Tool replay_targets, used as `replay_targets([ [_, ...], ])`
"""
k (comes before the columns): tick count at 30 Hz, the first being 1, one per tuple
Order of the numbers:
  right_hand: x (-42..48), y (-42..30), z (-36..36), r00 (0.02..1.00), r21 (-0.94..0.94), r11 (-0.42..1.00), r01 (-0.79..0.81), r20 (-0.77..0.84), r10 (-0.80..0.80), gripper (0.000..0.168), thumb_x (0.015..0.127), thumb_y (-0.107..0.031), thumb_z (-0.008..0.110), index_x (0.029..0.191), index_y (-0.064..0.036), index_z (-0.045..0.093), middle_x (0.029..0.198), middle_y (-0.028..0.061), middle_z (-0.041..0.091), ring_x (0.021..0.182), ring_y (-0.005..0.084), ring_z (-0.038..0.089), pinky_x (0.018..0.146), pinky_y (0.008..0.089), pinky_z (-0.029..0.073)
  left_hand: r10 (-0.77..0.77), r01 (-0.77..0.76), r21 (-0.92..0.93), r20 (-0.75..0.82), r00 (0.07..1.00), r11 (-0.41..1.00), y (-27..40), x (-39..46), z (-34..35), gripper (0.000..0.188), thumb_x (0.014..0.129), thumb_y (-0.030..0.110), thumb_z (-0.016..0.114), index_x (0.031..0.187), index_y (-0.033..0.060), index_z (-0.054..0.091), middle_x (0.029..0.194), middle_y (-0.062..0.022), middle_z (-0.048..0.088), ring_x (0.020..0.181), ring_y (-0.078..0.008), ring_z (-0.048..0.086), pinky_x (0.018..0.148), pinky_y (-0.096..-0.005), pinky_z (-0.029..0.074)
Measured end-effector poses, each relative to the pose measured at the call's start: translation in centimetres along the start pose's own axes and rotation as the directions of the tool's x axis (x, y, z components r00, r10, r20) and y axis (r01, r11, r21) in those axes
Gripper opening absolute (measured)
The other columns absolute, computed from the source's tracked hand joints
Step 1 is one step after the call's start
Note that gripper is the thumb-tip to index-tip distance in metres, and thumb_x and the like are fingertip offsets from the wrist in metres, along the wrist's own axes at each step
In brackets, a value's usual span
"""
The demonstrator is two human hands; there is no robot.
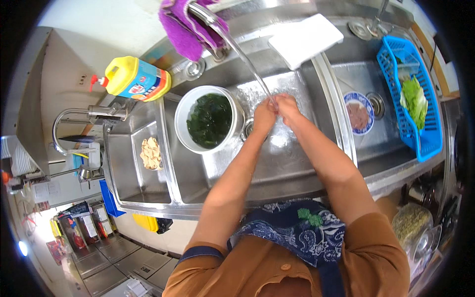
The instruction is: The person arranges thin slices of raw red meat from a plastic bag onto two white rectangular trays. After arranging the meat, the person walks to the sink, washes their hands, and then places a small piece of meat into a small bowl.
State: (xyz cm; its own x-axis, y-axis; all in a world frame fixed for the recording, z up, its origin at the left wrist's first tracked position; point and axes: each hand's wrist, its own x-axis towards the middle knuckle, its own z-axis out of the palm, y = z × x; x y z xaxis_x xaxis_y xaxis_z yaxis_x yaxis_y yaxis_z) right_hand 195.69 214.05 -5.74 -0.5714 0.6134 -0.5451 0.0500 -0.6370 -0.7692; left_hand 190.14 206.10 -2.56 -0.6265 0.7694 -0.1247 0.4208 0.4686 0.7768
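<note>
My left hand (266, 114) and my right hand (286, 106) are together under the end of a metal faucet spout (246, 61), over the middle basin of a stainless-steel sink (259, 174). Their fingers overlap at the spout's mouth, so I cannot tell whether they hold anything. Just left of my hands stands a white round tub (180, 124) with dark green leafy matter (209, 120), perhaps seaweed, in liquid. A drain (248, 129) shows between the tub and my left forearm. A purple cloth (182, 31) is draped over the faucet's upper part.
Pale food pieces (151, 154) lie in the left basin, near a yellow pump jug (137, 78). A white board (306, 39) rests across the sink's back. In the right basin are a blue-and-white bowl (346, 99) of pinkish food and a blue plastic basket (430, 144) with lettuce (414, 102).
</note>
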Motion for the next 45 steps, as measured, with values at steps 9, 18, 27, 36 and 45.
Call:
replay_targets([
  [9,-0.5,-2.8,1.1,0.941,-0.646,0.687,0.333,0.184,-0.283,0.008,0.084,-0.007,0.053,0.080,-0.001,0.053,0.056,0.0090,0.051,0.058,0.0199,0.055,0.044,0.0343,0.041,-0.315,0.404,-0.865,0.489,0.813,-0.299,-1.0,1.5,2.2,0.024,0.094,0.019,0.039,0.103,0.0024,0.054,0.102,-0.0109,0.060,0.094,-0.0243,0.058,0.084,-0.0405,0.048],
  [18,2.7,-16.1,10.3,0.582,-0.594,0.162,0.788,0.632,-0.512,0.019,0.085,-0.016,0.050,0.100,-0.003,0.052,0.075,0.0153,0.057,0.073,0.0300,0.057,0.064,0.0418,0.044,-0.342,0.472,-0.872,0.487,0.804,-0.133,-1.1,1.0,-0.5,0.022,0.093,0.009,0.041,0.109,-0.0035,0.049,0.099,-0.0151,0.056,0.091,-0.0282,0.056,0.087,-0.0426,0.047],
  [27,7.3,-18.2,13.6,0.565,-0.610,0.047,0.791,0.699,-0.439,0.024,0.075,-0.029,0.061,0.085,-0.007,0.064,0.084,0.0203,0.063,0.080,0.0384,0.060,0.069,0.0431,0.049,-0.349,0.468,-0.875,0.480,0.805,-0.125,-3.5,-1.5,-2.1,0.022,0.087,0.006,0.053,0.107,-0.0025,0.053,0.095,-0.0133,0.058,0.085,-0.0227,0.057,0.078,-0.0374,0.050],
  [36,5.8,-16.9,13.8,0.624,-0.630,0.227,0.742,0.528,-0.576,0.024,0.077,-0.022,0.058,0.093,-0.005,0.061,0.086,0.0192,0.064,0.081,0.0352,0.062,0.074,0.0414,0.048,-0.445,0.539,-0.838,0.515,0.733,-0.082,-0.8,-3.7,-2.1,0.019,0.086,0.020,0.059,0.072,0.0111,0.051,0.056,0.0013,0.046,0.046,-0.0104,0.037,0.053,-0.0267,0.042],
  [45,-3.9,-19.4,-15.0,0.529,-0.574,0.265,0.775,0.360,-0.768,0.017,0.084,-0.008,0.051,0.098,-0.005,0.060,0.079,0.0050,0.063,0.069,0.0111,0.060,0.059,0.0281,0.050,-0.568,0.529,-0.836,0.366,0.737,0.147,-0.8,-6.4,-2.2,0.024,0.094,0.026,0.043,0.075,0.0120,0.046,0.053,0.0033,0.033,0.039,-0.0110,0.023,0.036,-0.0274,0.027],
])
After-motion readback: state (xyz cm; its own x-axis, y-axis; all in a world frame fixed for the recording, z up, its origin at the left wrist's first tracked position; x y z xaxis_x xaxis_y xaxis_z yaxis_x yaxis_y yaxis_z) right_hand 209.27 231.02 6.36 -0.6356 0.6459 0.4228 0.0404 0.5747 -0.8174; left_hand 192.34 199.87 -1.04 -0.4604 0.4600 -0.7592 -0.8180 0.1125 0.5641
